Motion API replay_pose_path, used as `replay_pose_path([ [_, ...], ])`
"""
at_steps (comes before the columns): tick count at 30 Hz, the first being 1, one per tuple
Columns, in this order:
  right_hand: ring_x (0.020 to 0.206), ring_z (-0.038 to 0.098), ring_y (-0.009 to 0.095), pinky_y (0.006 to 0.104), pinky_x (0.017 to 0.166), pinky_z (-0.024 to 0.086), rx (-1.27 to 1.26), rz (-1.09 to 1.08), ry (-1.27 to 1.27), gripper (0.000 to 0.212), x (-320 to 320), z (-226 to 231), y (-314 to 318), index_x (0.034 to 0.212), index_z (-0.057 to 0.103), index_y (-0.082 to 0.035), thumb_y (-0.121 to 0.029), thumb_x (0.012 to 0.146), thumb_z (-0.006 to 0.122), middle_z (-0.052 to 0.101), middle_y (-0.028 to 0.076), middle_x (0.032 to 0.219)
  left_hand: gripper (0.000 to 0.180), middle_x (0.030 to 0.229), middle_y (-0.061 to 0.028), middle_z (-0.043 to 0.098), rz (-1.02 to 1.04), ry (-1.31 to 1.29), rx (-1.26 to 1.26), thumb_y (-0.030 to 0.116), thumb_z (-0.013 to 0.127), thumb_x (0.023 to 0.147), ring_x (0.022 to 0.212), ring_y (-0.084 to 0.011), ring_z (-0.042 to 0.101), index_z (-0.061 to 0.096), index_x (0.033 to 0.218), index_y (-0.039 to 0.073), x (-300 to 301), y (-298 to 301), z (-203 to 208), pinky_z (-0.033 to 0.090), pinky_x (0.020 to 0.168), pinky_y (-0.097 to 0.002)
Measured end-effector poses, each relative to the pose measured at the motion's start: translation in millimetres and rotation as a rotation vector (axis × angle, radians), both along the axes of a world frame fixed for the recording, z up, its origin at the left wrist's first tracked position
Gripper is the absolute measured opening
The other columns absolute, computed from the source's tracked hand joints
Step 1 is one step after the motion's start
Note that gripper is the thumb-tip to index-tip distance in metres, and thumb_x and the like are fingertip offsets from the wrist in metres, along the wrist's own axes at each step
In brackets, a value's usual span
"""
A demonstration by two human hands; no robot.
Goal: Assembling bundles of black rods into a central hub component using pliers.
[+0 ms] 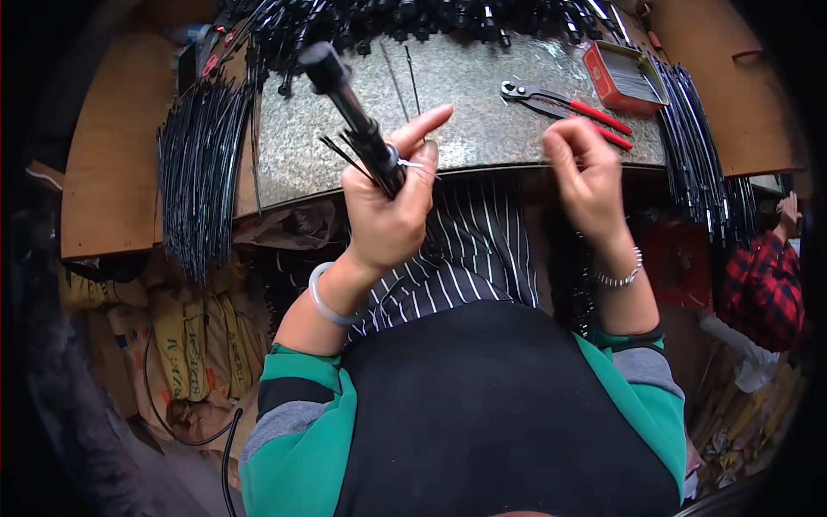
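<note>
Here, the left hand (388, 220) grips a black tube (358, 121). The right hand (590, 177) sits finger-curled near red-handled pliers (592, 113); whether it pinches anything, I cannot tell.

Black tube (349, 108): smooth plastic look, glossy along the shaft
White tie (411, 164): smooth plastic look
Bench (465, 86): speckled, stone-like top, slight sheen
Pliers (599, 113): metal head, glossy red plastic-looking handles
Red box (601, 79): smooth; card or tin, unclear
Left rod bundle (202, 164): dark, glossy
Left board (112, 164): smooth brown wood
Apron (508, 405): matt black cloth
Sleeves (297, 465): soft green and grey cloth
Bangle (317, 297): pale, smooth, polished
Bracelet (620, 282): shiny metal
</note>
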State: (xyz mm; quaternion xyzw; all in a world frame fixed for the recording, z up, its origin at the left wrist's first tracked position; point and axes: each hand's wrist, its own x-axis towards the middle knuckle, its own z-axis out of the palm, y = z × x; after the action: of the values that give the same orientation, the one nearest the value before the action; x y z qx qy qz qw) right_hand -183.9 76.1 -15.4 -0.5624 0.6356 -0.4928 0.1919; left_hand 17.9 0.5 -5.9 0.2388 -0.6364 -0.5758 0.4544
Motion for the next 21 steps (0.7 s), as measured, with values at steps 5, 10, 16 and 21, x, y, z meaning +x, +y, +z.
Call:
replay_pose_path([
  [5, 0.096, 0.051, 0.026, 0.0375, 0.083, 0.039, -0.078, -0.215, 0.993, 0.016, -85.9, -28.6, -9.1, 0.088, 0.059, -0.004, -0.016, 0.080, 0.064, 0.058, 0.008, 0.091, 0.027, 0.054, 0.0086, 0.042, 0.026, 0.080, 0.164, 0.001, 0.047, 0.089, 0.044, 0.0023, 0.035, 0.059, 0.114, -0.001, 5.0, -1.5, 9.2, 0.024, 0.039, -0.0170],
  [10, 0.072, 0.047, 0.012, 0.0262, 0.066, 0.038, 0.035, -0.043, 0.586, 0.013, -80.4, -28.3, -4.2, 0.087, 0.051, -0.005, -0.015, 0.086, 0.058, 0.049, 0.000, 0.082, 0.031, 0.052, 0.0072, 0.038, 0.019, 0.007, 0.097, 0.002, 0.046, 0.090, 0.040, 0.0005, 0.031, 0.050, 0.119, -0.008, 8.9, -9.1, 2.5, 0.027, 0.036, -0.0165],
  [16, 0.067, 0.044, 0.006, 0.0194, 0.059, 0.038, 0.342, 0.475, -0.438, 0.023, -24.0, 16.9, 23.7, 0.093, 0.045, -0.004, -0.024, 0.089, 0.056, 0.047, 0.004, 0.091, 0.027, 0.053, 0.0116, 0.036, 0.104, -0.017, 0.113, 0.000, 0.047, 0.088, 0.047, 0.0020, 0.029, 0.061, 0.110, -0.001, 2.9, -11.4, -4.5, 0.020, 0.043, -0.0191],
  [21, 0.080, 0.052, 0.009, 0.0235, 0.071, 0.044, 0.446, 0.611, -0.377, 0.021, -5.9, 32.9, 27.9, 0.093, 0.044, -0.004, -0.023, 0.091, 0.052, 0.049, 0.011, 0.110, 0.027, 0.055, 0.0113, 0.037, 0.125, -0.031, 0.119, -0.002, 0.047, 0.087, 0.049, 0.0018, 0.029, 0.062, 0.110, 0.000, 0.1, -12.2, -9.1, 0.021, 0.043, -0.0189],
])
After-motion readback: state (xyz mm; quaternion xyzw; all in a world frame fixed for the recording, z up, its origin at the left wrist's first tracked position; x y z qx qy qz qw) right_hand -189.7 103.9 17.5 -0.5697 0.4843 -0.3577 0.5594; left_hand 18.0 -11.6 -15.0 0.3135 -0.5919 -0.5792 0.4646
